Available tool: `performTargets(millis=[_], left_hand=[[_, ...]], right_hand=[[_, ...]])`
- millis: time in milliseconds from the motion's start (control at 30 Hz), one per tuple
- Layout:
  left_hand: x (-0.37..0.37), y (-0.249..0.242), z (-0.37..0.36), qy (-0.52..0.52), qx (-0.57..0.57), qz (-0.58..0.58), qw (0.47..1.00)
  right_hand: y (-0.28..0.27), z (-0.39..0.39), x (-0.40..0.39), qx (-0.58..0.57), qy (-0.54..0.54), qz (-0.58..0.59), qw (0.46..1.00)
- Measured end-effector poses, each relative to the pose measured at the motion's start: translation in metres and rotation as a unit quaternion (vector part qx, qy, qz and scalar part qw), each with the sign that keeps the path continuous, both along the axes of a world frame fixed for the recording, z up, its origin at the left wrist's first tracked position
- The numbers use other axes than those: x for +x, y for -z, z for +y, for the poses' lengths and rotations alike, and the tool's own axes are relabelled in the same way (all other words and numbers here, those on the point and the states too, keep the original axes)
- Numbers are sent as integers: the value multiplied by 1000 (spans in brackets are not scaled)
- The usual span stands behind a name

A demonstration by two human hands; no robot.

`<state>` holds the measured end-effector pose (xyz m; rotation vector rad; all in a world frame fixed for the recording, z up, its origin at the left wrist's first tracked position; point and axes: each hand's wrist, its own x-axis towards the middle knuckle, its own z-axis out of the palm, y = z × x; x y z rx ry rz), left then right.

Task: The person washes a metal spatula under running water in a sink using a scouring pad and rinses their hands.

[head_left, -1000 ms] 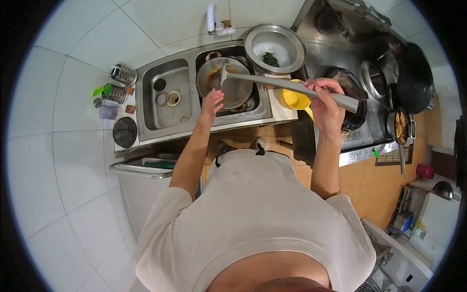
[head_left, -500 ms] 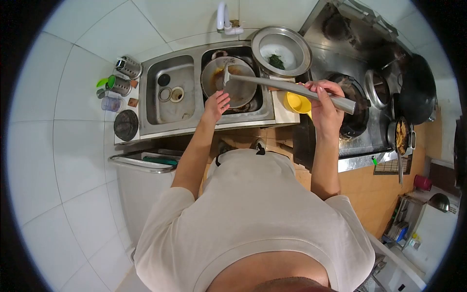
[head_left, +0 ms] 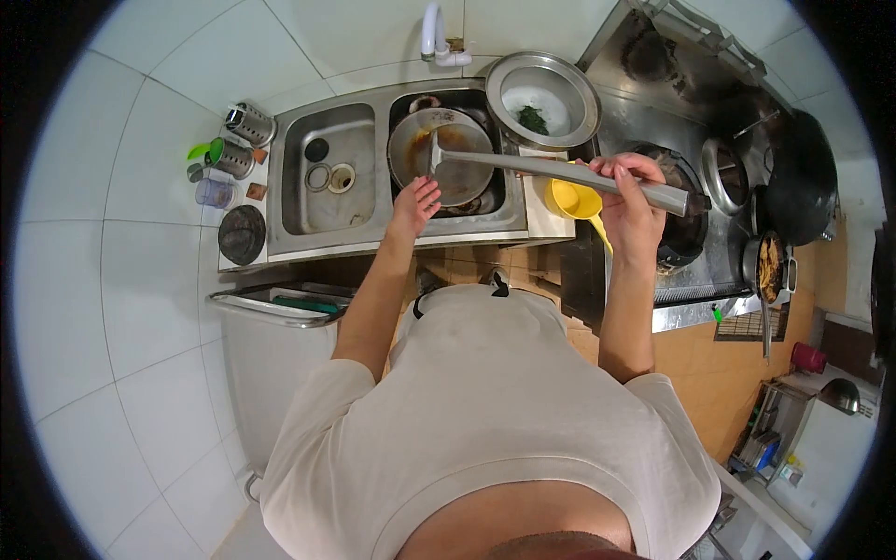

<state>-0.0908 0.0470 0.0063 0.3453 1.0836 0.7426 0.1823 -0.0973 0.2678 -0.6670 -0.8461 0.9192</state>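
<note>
A long-handled metal wok spatula [head_left: 523, 162] stretches across the view, tilted, its head seen nearly edge-on over the sink. Closed around the thick end of its handle is my right hand [head_left: 635, 198]. My left hand [head_left: 417, 203] is open, palm up, fingers stretched out just below the spatula's head. Behind that hand, a large round metal pan [head_left: 467, 182] with brownish residue sits in the right sink basin. A yellow plastic dipper [head_left: 569, 197] stands on the counter edge beside my right hand, its handle pointing toward me.
A wide metal bowl [head_left: 583, 107] with dark greens sits behind the sink's right edge. The left basin [head_left: 294, 191] holds a drain ring. The stove [head_left: 691, 289] lies right, with a dark wok [head_left: 801, 177] and a pan of food [head_left: 769, 266]. A faucet [head_left: 446, 56] hangs above.
Very little differs: the whole view shifts slightly. Both hands and the wok spatula keep nearly the same pose.
</note>
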Motion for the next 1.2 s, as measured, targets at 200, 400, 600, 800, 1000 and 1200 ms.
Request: performTargets(millis=[200, 400, 600, 800, 1000, 1200], left_hand=[[-1, 2, -4, 3, 13, 14, 1000], [-6, 3, -7, 17, 35, 30, 999], [-8, 7, -10, 15, 34, 26, 999], [-9, 7, -12, 21, 35, 24, 999], [-9, 7, -12, 29, 41, 18, 999], [-9, 5, -12, 36, 49, 17, 998]], right_hand=[[-4, 1, 2, -20, -5, 1, 1000], [-13, 1, 7, -19, -16, -14, 1000], [-11, 0, 6, -19, -27, -28, 999], [-10, -1, 8, -12, -31, -34, 999], [-10, -4, 10, -13, -25, -37, 999], [-13, -8, 10, -16, -22, -37, 999]])
